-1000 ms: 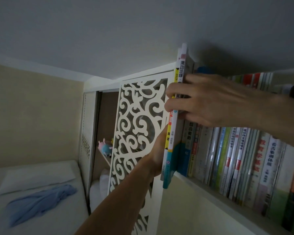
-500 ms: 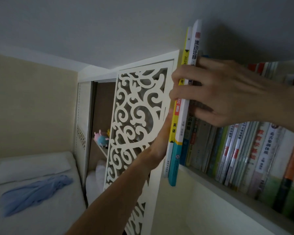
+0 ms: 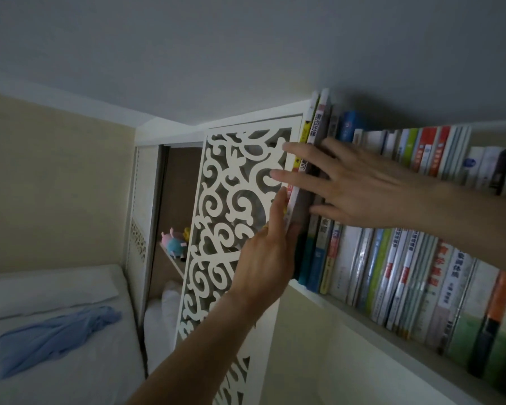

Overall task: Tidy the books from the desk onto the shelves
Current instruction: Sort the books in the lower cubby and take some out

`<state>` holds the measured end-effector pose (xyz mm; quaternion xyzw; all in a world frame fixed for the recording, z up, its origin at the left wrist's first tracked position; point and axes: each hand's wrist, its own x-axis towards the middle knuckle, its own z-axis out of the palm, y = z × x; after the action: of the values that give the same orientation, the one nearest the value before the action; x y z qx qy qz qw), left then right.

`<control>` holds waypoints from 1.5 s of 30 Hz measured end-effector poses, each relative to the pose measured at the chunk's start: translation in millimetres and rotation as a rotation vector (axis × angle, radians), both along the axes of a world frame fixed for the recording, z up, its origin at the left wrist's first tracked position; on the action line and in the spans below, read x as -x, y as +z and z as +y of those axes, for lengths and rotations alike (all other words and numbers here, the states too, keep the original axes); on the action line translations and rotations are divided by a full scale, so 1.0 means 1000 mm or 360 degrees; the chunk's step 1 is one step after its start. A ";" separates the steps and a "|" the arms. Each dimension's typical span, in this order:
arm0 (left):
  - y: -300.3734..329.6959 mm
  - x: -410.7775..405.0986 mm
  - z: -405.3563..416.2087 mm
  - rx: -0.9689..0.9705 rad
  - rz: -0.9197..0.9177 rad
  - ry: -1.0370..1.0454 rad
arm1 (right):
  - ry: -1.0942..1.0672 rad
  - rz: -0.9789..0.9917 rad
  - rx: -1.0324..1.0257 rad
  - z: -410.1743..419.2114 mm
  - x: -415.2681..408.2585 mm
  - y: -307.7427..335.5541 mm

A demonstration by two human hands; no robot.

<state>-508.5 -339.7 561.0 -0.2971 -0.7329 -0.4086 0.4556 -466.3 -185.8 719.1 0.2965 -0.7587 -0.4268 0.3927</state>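
Two thin books [image 3: 314,124], one with a yellow spine and one white, stand at the left end of a full row of books [image 3: 406,276] on a high white shelf [image 3: 362,317]. My right hand [image 3: 348,185] lies flat across their spines, fingers straight and pointing left. From below, my left hand [image 3: 263,252] presses its straight fingers against the outer cover of the yellow book. Both books sit level with the rest of the row.
A white fretwork panel [image 3: 231,214] stands directly left of the shelf. Beyond it an open cupboard holds small plush toys [image 3: 174,244]. A bed [image 3: 56,346] with a pillow and a blue cloth [image 3: 50,334] lies at lower left. The ceiling is close above the books.
The two books have slid deeper into the row and no longer stick out below the shelf. My right hand's fingers have straightened from a curled grip; the left hand moved up along the cover.
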 end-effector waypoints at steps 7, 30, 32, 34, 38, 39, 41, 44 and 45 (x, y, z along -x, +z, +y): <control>0.001 0.037 0.042 0.0009 0.0211 0.0510 | -0.0209 0.0095 0.0051 0.012 0.016 -0.005; -0.016 -0.013 0.039 0.0271 0.0218 0.0292 | -0.0282 -0.0044 0.0234 0.002 -0.034 -0.034; -0.006 -0.034 0.048 0.0285 0.0229 0.0231 | -0.0337 0.0072 0.0301 0.016 -0.064 -0.043; 0.003 -0.051 0.058 0.0328 0.0354 0.0150 | -0.0401 0.0156 0.0348 0.030 -0.093 -0.050; 0.015 -0.084 0.087 0.0397 0.0466 -0.0024 | -0.0606 0.0261 0.0433 0.065 -0.159 -0.067; 0.016 -0.092 0.094 0.0439 0.0503 -0.0043 | -0.0672 0.0275 0.0460 0.073 -0.176 -0.071; 0.017 -0.110 0.108 0.0510 0.0577 -0.0098 | -0.0812 0.0307 0.0503 0.091 -0.209 -0.080; 0.016 -0.137 0.126 0.0588 0.0650 -0.0164 | -0.0986 0.0332 0.0600 0.115 -0.252 -0.095; 0.014 -0.148 0.132 0.0606 0.0679 -0.0204 | -0.1021 0.0328 0.0635 0.123 -0.266 -0.102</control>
<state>-360.9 -207.3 575.3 -0.5021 -0.6638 -0.2200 0.5088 -200.3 -63.3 617.5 -0.0823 -0.8375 -0.3995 0.3636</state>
